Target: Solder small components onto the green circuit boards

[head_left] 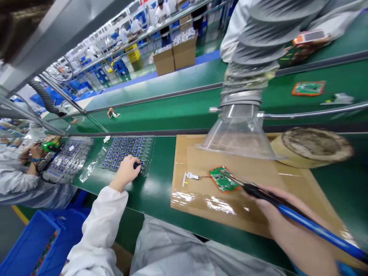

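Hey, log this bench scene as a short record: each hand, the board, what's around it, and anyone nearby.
Left hand: at the parts tray; grip on a part unclear
Right hand: holding a tool, tip over the board; contact unclear
Board: green, orange-edged, lying on cardboard
Wired to board: small white part
Above cardboard: clear hood on a grey duct
Nearby: co-worker's hand at far left, beside another tray
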The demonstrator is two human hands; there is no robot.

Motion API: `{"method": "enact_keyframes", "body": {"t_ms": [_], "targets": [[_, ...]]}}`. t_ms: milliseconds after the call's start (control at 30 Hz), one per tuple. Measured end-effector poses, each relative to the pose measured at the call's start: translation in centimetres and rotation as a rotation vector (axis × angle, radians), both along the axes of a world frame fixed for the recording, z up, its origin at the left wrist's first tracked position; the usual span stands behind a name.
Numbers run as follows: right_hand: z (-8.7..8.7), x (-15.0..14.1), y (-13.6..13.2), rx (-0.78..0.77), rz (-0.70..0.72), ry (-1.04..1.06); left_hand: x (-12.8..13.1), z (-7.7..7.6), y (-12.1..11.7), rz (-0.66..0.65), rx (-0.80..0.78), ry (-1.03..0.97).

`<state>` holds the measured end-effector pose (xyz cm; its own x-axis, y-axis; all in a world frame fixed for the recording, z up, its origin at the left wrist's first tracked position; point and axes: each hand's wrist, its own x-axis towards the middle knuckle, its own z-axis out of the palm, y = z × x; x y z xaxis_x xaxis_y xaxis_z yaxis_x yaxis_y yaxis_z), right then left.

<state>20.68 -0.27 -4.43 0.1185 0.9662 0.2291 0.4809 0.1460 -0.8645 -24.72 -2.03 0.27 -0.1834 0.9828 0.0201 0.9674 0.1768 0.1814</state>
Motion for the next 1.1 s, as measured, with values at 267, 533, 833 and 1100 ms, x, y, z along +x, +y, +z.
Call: {"method": "enact_keyframes", "body": {"t_ms": [267, 533, 833, 1100], "targets": [[0.2, -2.6, 1.4, -0.041, 0.318, 0.009, -0.3, 1.5, 0.9, 0.038, -0.039, -0.091], [-0.4, -2.5, -0.2, -0.033, 0.320, -0.018, 12.5, 0.0, 0.8, 0.034, 0.376, -1.041], [1.3, -3.5, -0.6, -0.061, 0.219, 0.370, 22.2, -0.6, 3.1, -0.100, -0.314, -1.390], [2.9, -5.1, 0.4, -0.207, 0.260, 0.620, 23.3, -0.4, 2.4, -0.244, -0.249, -1.196]]}}
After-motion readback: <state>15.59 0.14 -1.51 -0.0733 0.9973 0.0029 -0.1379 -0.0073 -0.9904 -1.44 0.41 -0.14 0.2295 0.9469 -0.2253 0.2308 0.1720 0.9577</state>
